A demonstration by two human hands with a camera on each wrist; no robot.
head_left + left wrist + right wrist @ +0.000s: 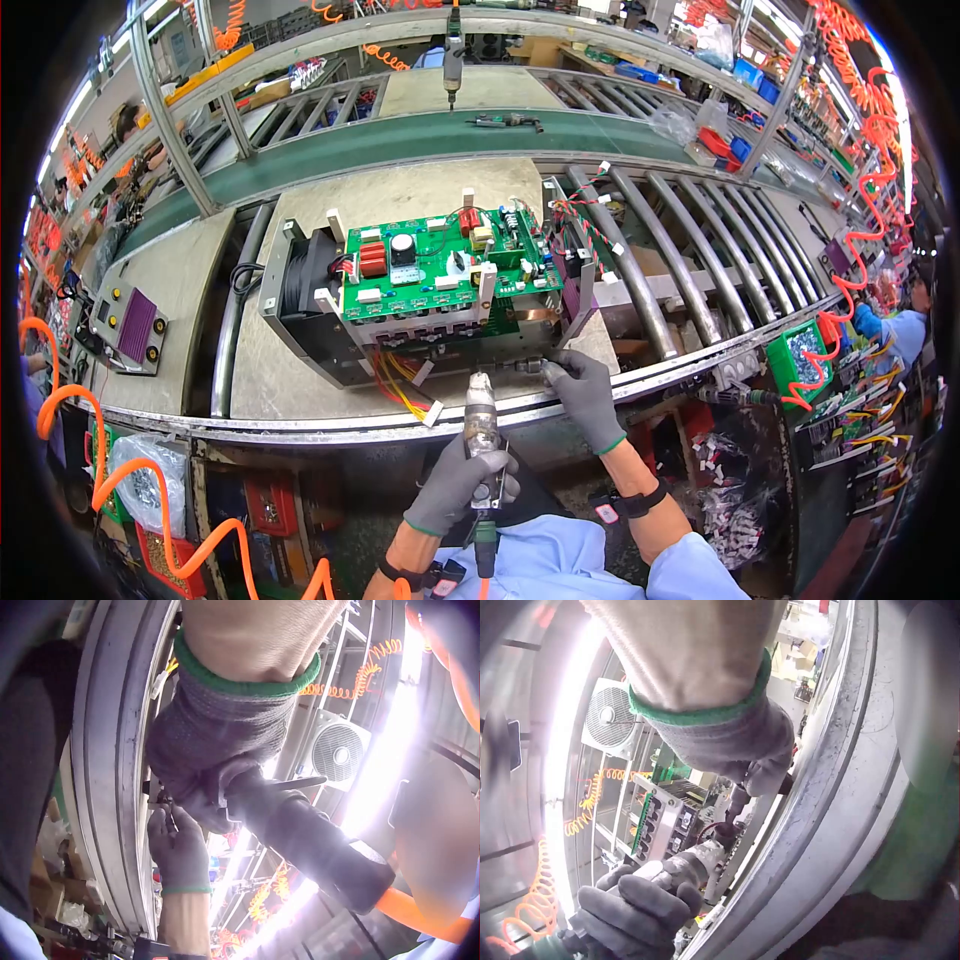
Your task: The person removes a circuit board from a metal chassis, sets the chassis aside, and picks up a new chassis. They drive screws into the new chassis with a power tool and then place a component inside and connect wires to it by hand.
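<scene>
Gloved in grey, my left hand (460, 485) grips a worn pneumatic screwdriver (481, 420) upright at the table's front edge, its hose running down toward my lap. My right hand (588, 400), gloved too, pinches a short dark cylindrical metal piece (524, 366) with a narrower end. In the right wrist view that piece (737, 801) points at the screwdriver's nose (712, 853), close to it. Just behind both hands stands an open metal chassis (350, 372) with a green circuit board (430, 285) on top. Yellow and red wires (400, 395) with white connectors hang from its front.
The chassis sits on a board (240, 375) over the roller conveyor (690, 260). Another screwdriver (453, 70) hangs above the far green belt (350, 140). A purple-panelled unit (125, 325) stands left. Orange coiled hoses (150, 470) cross the left side; a green parts bin (803, 360) is at right.
</scene>
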